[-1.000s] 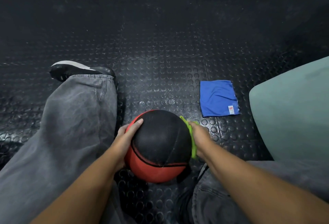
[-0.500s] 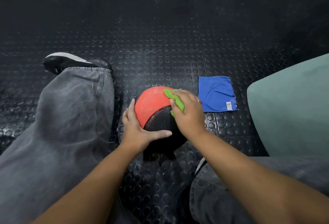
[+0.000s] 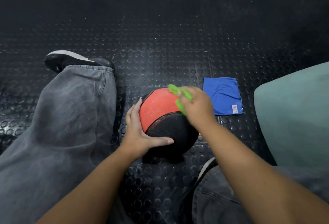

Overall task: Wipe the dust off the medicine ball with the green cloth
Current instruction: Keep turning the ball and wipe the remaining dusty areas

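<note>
small tag (image 3: 234, 109) on blue cloth (image 3: 221, 95), print too blurred to read

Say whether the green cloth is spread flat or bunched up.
Bunched up: the green cloth pokes out in crumpled lumps from under the right hand on the medicine ball.
</note>
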Available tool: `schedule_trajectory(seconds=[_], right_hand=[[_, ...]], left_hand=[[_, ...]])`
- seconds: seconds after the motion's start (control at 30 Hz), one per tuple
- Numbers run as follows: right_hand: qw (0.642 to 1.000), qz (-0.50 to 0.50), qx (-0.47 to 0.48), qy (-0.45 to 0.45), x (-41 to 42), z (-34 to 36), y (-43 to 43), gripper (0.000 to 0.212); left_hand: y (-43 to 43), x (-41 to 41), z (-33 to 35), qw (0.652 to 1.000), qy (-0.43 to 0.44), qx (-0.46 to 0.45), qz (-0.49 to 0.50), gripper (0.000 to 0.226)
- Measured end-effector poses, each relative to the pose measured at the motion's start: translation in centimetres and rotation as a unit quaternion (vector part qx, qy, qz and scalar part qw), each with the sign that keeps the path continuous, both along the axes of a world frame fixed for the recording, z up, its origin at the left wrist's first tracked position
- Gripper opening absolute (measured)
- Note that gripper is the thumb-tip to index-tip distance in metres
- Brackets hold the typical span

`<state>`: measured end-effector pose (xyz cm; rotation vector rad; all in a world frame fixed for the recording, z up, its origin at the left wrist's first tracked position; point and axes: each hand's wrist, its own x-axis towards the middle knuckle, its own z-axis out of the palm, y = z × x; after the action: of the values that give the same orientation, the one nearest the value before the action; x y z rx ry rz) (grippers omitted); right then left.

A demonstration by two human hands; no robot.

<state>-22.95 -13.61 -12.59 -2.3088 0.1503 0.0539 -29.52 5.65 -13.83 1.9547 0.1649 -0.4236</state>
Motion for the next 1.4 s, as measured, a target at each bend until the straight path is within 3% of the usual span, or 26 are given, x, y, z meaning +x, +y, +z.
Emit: schedule_trajectory(seconds=[0.07, 0.17, 0.23, 0.27, 0.3, 0.4, 0.5, 0.53, 0.6, 0.67, 0.73, 0.77, 0.83, 0.87, 0.97, 1.1, 1.13, 1.2, 1.3, 1.4], right_hand=[[0.981, -0.097, 0.128, 0.107, 0.5, -1.1, -2.0, 0.034], [0.92, -0.187, 0.249, 0.237, -0.4, -3.2, -3.5, 0.043], [0.852, -0.246, 0.347, 0.305, -1.7, -4.7, -4.1, 0.029], [0.836, -0.262, 0.372, 0.306, -2.2, -4.9, -4.2, 0.022], [0.844, -0.269, 0.369, 0.281, -2.4, -4.8, -4.2, 0.018], [0.923, -0.219, 0.278, 0.153, -1.5, -2.3, -3.4, 0.022], [0.994, -0.036, 0.106, -0.006, -1.0, 1.6, -0.6, 0.03], [0.997, 0.053, 0.023, -0.052, -1.5, 2.0, 0.7, 0.028], [0.966, 0.188, -0.131, -0.12, -3.1, 2.2, 3.3, 0.031], [0.943, 0.246, -0.181, -0.132, -3.5, 2.5, 3.8, 0.033], [0.948, 0.243, -0.182, -0.101, -2.6, 2.2, 2.3, 0.035], [0.967, 0.2, -0.149, -0.051, -1.8, 2.3, 1.2, 0.031], [0.995, 0.065, -0.001, 0.07, -0.1, 1.8, -1.2, 0.025], [0.99, 0.008, 0.057, 0.126, 0.5, 0.7, -2.3, 0.028], [0.958, -0.086, 0.118, 0.245, 0.4, -3.4, -4.9, 0.043], [0.874, -0.185, 0.279, 0.353, -1.8, -6.0, -6.1, 0.026], [0.866, -0.187, 0.31, 0.344, -1.8, -5.9, -6.0, 0.022], [0.901, -0.174, 0.296, 0.265, -1.0, -5.2, -5.2, 0.022], [0.975, -0.079, 0.154, 0.138, 0.0, -2.3, -3.4, 0.023], [0.999, 0.048, -0.005, 0.007, -0.6, 0.6, -1.0, 0.021]], left_hand=[[0.3, -0.2, -0.1, 1.0, 0.002, -0.003, -0.011, 0.146], [0.3, -0.2, 0.0, 1.0, 0.005, 0.001, -0.027, 0.149], [0.3, -0.2, 0.0, 0.999, 0.007, 0.013, -0.036, 0.158], [0.2, -0.2, 0.0, 0.999, 0.008, 0.02, -0.044, 0.162], [0.2, -0.2, 0.0, 0.998, 0.009, 0.028, -0.053, 0.165], [-0.2, -0.4, 0.0, 0.997, -0.005, 0.048, -0.065, 0.168], [-1.3, -0.2, 0.1, 0.993, -0.042, 0.08, -0.077, 0.167], [-1.8, -0.1, 0.1, 0.99, -0.057, 0.093, -0.087, 0.165], [-2.3, -0.2, 0.1, 0.986, -0.086, 0.095, -0.108, 0.158], [-2.0, -0.3, 0.1, 0.984, -0.096, 0.088, -0.119, 0.157], [-1.2, -0.5, -0.1, 0.982, -0.085, 0.093, -0.142, 0.162], [-0.6, -0.6, -0.3, 0.98, -0.079, 0.093, -0.154, 0.162], [0.5, -0.9, -0.3, 0.979, -0.067, 0.088, -0.171, 0.162], [1.0, -1.0, -0.3, 0.979, -0.057, 0.086, -0.177, 0.162], [1.8, -0.9, 0.0, 0.977, -0.03, 0.084, -0.192, 0.162], [1.9, -0.7, 0.0, 0.972, -0.031, 0.078, -0.218, 0.163], [1.9, -0.7, 0.0, 0.972, -0.032, 0.075, -0.219, 0.162], [1.8, -0.8, -0.1, 0.975, -0.036, 0.066, -0.21, 0.161], [1.2, -0.7, -0.3, 0.979, -0.046, 0.067, -0.188, 0.162], [0.3, -0.3, -0.5, 0.978, -0.063, 0.082, -0.18, 0.161]])
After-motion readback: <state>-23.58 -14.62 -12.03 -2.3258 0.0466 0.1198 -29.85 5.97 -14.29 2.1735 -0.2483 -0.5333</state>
